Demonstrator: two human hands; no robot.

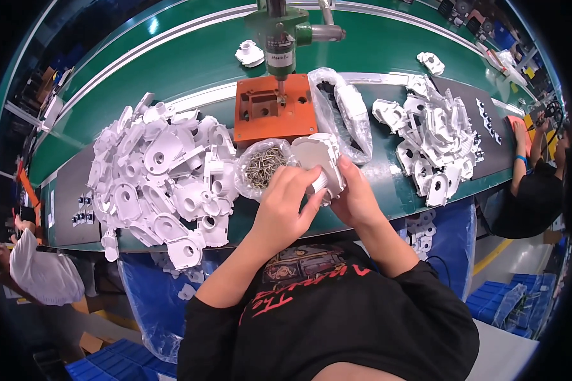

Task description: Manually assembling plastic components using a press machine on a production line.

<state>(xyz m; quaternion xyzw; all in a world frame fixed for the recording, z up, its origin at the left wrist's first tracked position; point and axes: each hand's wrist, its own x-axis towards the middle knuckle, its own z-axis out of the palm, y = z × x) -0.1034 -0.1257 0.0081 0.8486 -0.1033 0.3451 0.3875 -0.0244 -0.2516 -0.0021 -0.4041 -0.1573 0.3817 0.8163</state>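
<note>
Okay, so I've got the white housing [311, 154] held up between both hands, in front of the torso and over the near part of the green bench [381, 181]. Right hand [357, 198] has it by the right edge: thumb up along the side, the other fingers mostly hidden behind or under, so I can't tell their exact grip. Left hand [285, 202] is on the near-left side, thumb and fingers pinched narrow around a ribbed white round piece [319, 183] that sits against the housing; can't tell if it's separate or moulded on.

Just left of the housing, I see a clear bag [241, 179] of metal screws [265, 164], near the left knuckles. Directly beyond is an orange block [251, 132], with the green press [277, 35] standing over it. Another clear bag [356, 117] lies right of the block. Big white parts pile [149, 184] to my left, smaller pile [435, 136] to my right, both well apart from the housing. One loose white part [250, 54] sits past the block.
</note>
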